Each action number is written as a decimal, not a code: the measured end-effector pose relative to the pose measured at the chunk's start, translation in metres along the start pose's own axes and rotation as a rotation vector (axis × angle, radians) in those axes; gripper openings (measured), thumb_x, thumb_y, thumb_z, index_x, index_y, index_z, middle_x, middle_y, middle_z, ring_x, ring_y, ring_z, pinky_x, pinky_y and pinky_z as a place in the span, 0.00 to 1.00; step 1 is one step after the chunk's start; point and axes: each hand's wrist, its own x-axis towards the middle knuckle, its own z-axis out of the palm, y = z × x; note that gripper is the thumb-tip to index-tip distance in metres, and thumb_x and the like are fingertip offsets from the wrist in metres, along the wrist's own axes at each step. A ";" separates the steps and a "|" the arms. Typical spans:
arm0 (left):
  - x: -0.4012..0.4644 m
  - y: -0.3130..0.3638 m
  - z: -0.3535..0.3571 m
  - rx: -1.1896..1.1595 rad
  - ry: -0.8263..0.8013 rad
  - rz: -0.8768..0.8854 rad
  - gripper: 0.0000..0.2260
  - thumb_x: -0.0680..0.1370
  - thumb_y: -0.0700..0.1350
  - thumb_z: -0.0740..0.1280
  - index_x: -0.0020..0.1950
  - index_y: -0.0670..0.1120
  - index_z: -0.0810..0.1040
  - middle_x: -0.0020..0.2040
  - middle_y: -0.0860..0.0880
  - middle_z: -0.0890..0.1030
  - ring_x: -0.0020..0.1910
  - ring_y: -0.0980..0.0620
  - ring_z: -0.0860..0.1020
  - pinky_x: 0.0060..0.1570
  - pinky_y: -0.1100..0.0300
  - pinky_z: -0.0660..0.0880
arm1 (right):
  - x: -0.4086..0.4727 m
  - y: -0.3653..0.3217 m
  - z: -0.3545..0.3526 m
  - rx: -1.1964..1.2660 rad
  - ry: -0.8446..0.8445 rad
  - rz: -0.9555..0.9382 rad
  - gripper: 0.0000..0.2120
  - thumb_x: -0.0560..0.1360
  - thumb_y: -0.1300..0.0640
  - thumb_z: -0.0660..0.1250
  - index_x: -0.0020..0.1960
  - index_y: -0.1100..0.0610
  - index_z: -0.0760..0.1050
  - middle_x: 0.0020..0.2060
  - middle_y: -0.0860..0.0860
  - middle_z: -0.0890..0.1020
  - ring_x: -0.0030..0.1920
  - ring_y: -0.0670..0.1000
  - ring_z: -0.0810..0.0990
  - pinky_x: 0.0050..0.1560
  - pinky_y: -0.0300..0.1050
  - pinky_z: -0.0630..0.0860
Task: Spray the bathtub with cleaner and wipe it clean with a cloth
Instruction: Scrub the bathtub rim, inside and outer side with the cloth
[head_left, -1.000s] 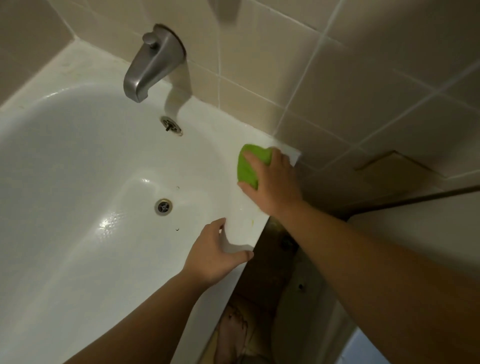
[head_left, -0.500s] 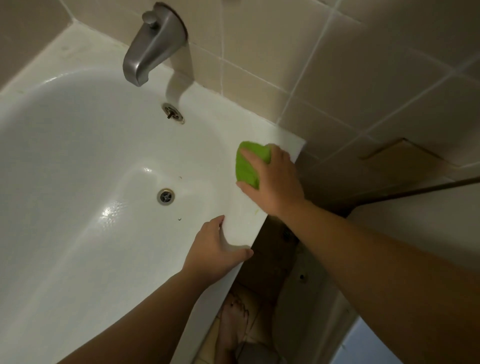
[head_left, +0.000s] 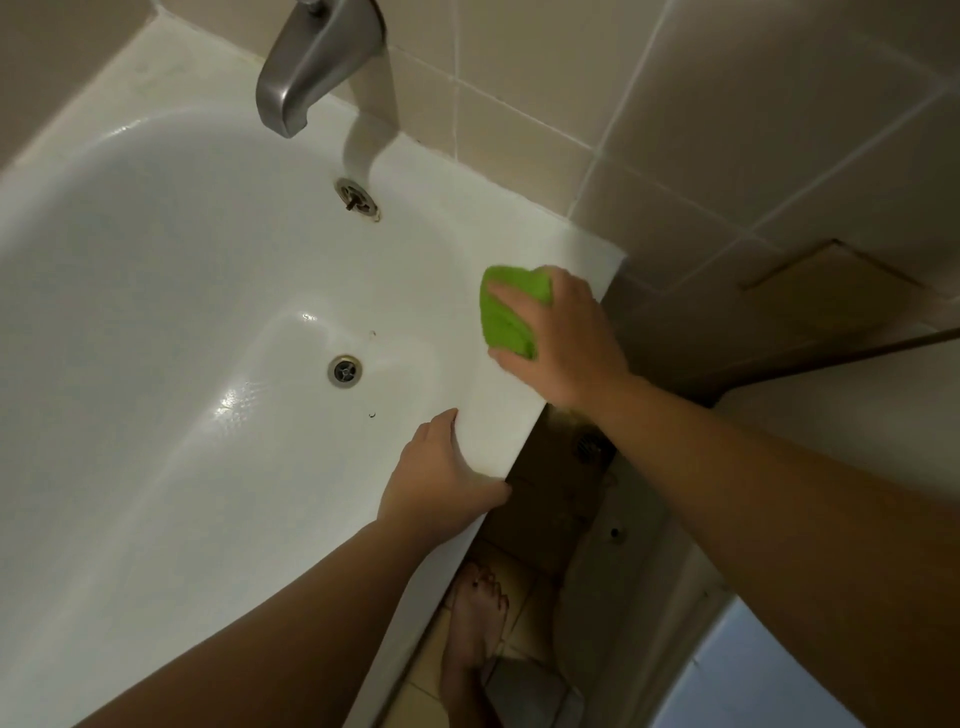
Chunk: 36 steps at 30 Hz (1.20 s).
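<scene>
White bathtub (head_left: 156, 322), glossy, wet sheen near the floor drain, few dark specks on the bottom; broad flat rim on the near side and by the tiled wall. Bright green cloth (head_left: 506, 317), bunched, pressed flat on the rim's inner edge near the corner, partly covered by fingers

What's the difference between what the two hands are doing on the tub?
The right hand grips a green cloth against the bathtub rim near the tiled wall; the left hand holds nothing. The right hand's fingers curl round the cloth, while the left hand's spread over the rim edge, thumb outside. The right hand is nearer the faucet. Both touch the same rim.
</scene>
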 end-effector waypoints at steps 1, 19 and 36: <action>0.000 -0.001 -0.001 0.000 0.004 0.011 0.38 0.61 0.61 0.78 0.67 0.55 0.69 0.58 0.56 0.74 0.56 0.52 0.75 0.57 0.47 0.79 | -0.014 0.005 0.000 0.003 -0.051 -0.088 0.37 0.73 0.38 0.72 0.78 0.42 0.64 0.66 0.58 0.68 0.64 0.61 0.69 0.66 0.58 0.71; 0.002 -0.005 -0.007 -0.079 0.008 -0.009 0.43 0.62 0.57 0.83 0.73 0.52 0.69 0.62 0.54 0.76 0.60 0.49 0.76 0.55 0.54 0.79 | -0.015 0.034 -0.013 -0.073 -0.105 0.138 0.37 0.79 0.35 0.63 0.82 0.41 0.50 0.73 0.63 0.59 0.71 0.66 0.62 0.70 0.63 0.66; -0.001 -0.007 -0.003 -0.083 0.032 -0.029 0.48 0.59 0.63 0.79 0.76 0.54 0.67 0.62 0.53 0.74 0.62 0.50 0.74 0.61 0.47 0.78 | 0.019 0.035 -0.022 -0.085 -0.129 0.195 0.36 0.79 0.38 0.64 0.82 0.40 0.51 0.75 0.63 0.58 0.73 0.68 0.59 0.72 0.66 0.65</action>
